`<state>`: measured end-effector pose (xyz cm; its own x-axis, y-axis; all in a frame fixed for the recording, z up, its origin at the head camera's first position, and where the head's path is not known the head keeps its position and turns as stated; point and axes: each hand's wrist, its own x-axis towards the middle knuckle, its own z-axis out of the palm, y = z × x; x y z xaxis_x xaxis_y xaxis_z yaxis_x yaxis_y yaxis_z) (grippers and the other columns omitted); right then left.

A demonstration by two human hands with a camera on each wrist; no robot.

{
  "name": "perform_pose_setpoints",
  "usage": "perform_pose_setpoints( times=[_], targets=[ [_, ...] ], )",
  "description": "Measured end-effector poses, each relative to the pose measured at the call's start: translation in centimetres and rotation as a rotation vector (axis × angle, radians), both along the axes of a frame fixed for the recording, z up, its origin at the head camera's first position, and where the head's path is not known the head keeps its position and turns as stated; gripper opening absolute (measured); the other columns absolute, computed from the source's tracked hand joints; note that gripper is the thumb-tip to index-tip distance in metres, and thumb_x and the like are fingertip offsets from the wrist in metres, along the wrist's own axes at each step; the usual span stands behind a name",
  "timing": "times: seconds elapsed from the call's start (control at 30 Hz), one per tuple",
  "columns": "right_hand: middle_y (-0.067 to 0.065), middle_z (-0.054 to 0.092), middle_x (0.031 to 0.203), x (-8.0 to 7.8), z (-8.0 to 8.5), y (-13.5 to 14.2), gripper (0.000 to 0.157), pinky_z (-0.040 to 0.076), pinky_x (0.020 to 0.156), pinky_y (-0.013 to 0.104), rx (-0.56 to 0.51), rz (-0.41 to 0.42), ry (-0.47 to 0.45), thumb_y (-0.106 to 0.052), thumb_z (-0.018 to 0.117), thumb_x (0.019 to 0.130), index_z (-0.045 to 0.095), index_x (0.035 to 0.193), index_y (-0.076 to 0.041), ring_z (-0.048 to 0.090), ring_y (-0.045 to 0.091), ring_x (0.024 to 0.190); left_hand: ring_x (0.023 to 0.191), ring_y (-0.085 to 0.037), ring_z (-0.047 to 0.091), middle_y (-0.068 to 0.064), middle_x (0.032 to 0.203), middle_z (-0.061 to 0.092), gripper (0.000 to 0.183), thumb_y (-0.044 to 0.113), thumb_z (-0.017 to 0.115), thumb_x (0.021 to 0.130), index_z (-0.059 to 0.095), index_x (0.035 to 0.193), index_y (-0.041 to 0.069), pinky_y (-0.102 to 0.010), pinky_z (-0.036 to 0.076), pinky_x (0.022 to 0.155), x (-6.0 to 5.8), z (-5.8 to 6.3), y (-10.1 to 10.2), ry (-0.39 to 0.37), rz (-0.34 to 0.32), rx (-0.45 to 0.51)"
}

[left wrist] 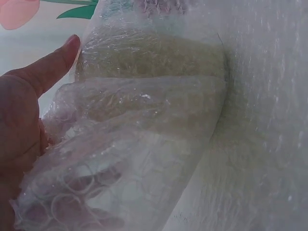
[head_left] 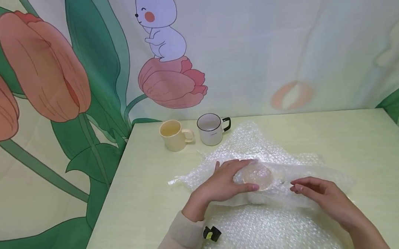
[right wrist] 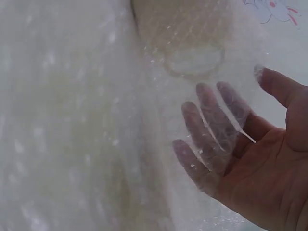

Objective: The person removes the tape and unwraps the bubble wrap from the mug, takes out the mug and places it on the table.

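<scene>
A pale pinkish mug (head_left: 259, 175) lies under clear bubble wrap (head_left: 264, 220), its outline blurred by the layers. In the right wrist view its ring-shaped handle (right wrist: 195, 62) shows through the wrap. My left hand (head_left: 223, 181) holds the wrapped mug from the left, thumb on the near side and fingers on the far side. To the right of the mug is my right hand (head_left: 317, 191), beside the folded wrap. The right wrist view shows its fingers (right wrist: 209, 125) extended behind a sheet of wrap, apart from the handle.
A yellow mug (head_left: 172, 136) and a white mug (head_left: 210, 129) with a black rim and handle stand at the table's back. More bubble wrap spreads behind and in front of the bundle. A printed cloth (head_left: 243, 52) hangs behind the table (head_left: 142, 201).
</scene>
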<state>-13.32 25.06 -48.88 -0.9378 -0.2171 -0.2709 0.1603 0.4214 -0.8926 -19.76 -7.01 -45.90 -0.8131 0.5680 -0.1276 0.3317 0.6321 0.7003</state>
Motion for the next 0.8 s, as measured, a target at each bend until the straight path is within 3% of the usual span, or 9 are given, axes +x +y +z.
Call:
perform_pose_setpoints(
  times=[0.23, 0.4, 0.57, 0.8],
  targets=[
    [0.003, 0.074, 0.128, 0.9, 1.0, -0.8, 0.032, 0.05, 0.095, 0.015, -0.07, 0.134, 0.075, -0.031, 0.057, 0.107, 0.069, 0.132, -0.014, 0.066, 0.001, 0.117, 0.152, -0.023, 0.035, 0.003, 0.158, 0.049, 0.061, 0.051, 0.065, 0.099, 0.047, 0.155, 0.035, -0.071, 0.005, 0.124, -0.3, -0.1, -0.3, 0.011, -0.018, 0.051],
    [0.004, 0.072, 0.131, 1.5, 1.1, -1.2, 0.029, 0.055, 0.091, 0.021, -0.084, 0.234, 0.122, -0.022, 0.063, 0.104, 0.068, 0.132, -0.014, 0.061, -0.004, 0.12, 0.15, -0.023, 0.039, 0.004, 0.153, 0.055, 0.05, 0.045, 0.063, 0.102, 0.055, 0.15, 0.03, -0.072, 0.006, 0.123, -0.4, 0.0, -0.2, 0.019, 0.02, 0.09],
    [-0.002, 0.074, 0.125, 1.7, 1.0, -1.6, 0.023, 0.056, 0.089, 0.023, -0.037, 0.233, 0.161, -0.026, 0.069, 0.101, 0.073, 0.123, -0.022, 0.062, -0.002, 0.118, 0.149, -0.022, 0.04, 0.004, 0.149, 0.059, 0.046, 0.042, 0.065, 0.101, 0.061, 0.144, 0.024, -0.07, 0.004, 0.125, -0.3, 0.3, 0.0, 0.031, 0.067, 0.124],
    [0.003, 0.077, 0.116, 1.7, 0.7, -1.9, 0.018, 0.059, 0.085, 0.025, -0.092, 0.224, 0.258, -0.018, 0.065, 0.103, 0.075, 0.117, -0.017, 0.072, 0.011, 0.107, 0.146, -0.023, 0.045, 0.003, 0.141, 0.065, 0.033, 0.032, 0.07, 0.1, 0.072, 0.13, 0.018, -0.07, 0.001, 0.125, -0.2, 0.8, 0.3, 0.123, 0.087, 0.176]
  ],
)
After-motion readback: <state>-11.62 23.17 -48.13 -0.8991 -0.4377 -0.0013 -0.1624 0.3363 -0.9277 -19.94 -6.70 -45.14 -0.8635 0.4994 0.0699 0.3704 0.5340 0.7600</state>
